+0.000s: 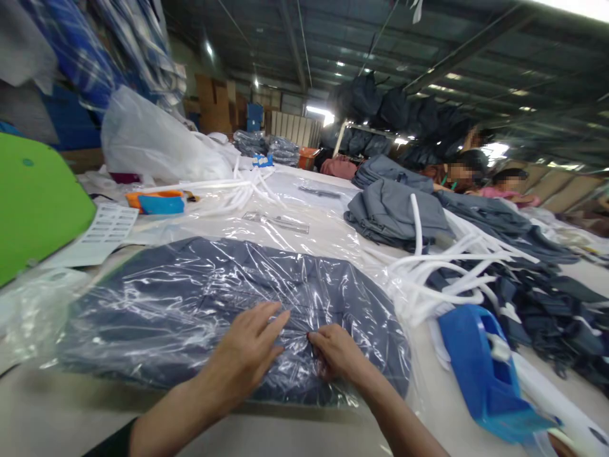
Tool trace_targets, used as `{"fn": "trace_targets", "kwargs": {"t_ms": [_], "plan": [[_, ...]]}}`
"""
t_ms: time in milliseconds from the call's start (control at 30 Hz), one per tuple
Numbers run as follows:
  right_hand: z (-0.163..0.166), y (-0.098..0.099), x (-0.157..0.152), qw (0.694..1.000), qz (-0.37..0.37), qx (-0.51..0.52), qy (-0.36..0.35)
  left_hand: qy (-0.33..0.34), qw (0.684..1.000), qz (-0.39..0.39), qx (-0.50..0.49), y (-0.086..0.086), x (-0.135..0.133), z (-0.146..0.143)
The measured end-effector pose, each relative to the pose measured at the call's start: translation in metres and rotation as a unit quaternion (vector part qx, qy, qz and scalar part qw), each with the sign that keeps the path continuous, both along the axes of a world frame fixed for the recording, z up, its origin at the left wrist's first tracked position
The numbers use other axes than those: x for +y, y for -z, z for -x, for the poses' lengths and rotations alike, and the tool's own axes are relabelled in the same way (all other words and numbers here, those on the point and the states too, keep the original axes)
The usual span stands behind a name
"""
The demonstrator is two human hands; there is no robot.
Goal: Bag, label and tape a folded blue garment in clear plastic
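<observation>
A folded dark grey garment inside a clear plastic bag (190,298) lies flat on the white table in front of me. My left hand (250,352) rests flat on the bag's near edge, fingers pointing right. My right hand (335,352) sits just beside it with fingers curled, pinching the plastic film at the bag's near side. The two hands almost touch.
A blue tape dispenser (480,371) lies at the near right. White plastic hangers (447,266) and stacks of grey garments (394,212) fill the right side. A green board (33,203), a label sheet (102,231) and an orange-blue tool (159,202) are left. People sit at the far right.
</observation>
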State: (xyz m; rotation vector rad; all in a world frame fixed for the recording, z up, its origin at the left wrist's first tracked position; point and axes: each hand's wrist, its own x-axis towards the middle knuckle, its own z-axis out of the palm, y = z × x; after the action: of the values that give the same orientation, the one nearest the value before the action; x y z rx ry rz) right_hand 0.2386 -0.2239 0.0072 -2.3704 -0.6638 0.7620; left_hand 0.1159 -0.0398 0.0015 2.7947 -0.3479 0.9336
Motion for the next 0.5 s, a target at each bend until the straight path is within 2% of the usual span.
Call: {"fn": "trace_targets", "kwargs": {"t_ms": [67,133,267,367,400,467,500], "plan": [[-0.001,0.001,0.001,1.000,0.004,0.008,-0.001,0.004,0.993,0.054,0.101,0.012,-0.032,-0.029],[-0.002,-0.003,0.002,1.000,0.011,0.019,-0.002,-0.003,0.975,0.088,0.204,0.019,-0.044,-0.047],[0.009,-0.029,-0.011,0.999,0.031,-0.009,0.000,-0.010,0.939,0.144,0.313,0.018,-0.039,-0.059],[0.039,-0.041,-0.049,0.986,0.017,-0.162,-0.021,-0.027,0.921,0.193,0.337,0.015,-0.035,-0.059],[0.052,-0.037,-0.066,0.959,-0.014,-0.279,-0.054,-0.030,0.918,0.203,0.340,0.015,-0.035,-0.059],[0.077,-0.018,-0.106,0.858,-0.097,-0.492,-0.114,-0.033,0.914,0.215,0.344,0.014,-0.036,-0.060],[0.088,-0.003,-0.127,0.814,-0.114,-0.559,-0.112,-0.033,0.912,0.217,0.346,0.014,-0.037,-0.060]]}}
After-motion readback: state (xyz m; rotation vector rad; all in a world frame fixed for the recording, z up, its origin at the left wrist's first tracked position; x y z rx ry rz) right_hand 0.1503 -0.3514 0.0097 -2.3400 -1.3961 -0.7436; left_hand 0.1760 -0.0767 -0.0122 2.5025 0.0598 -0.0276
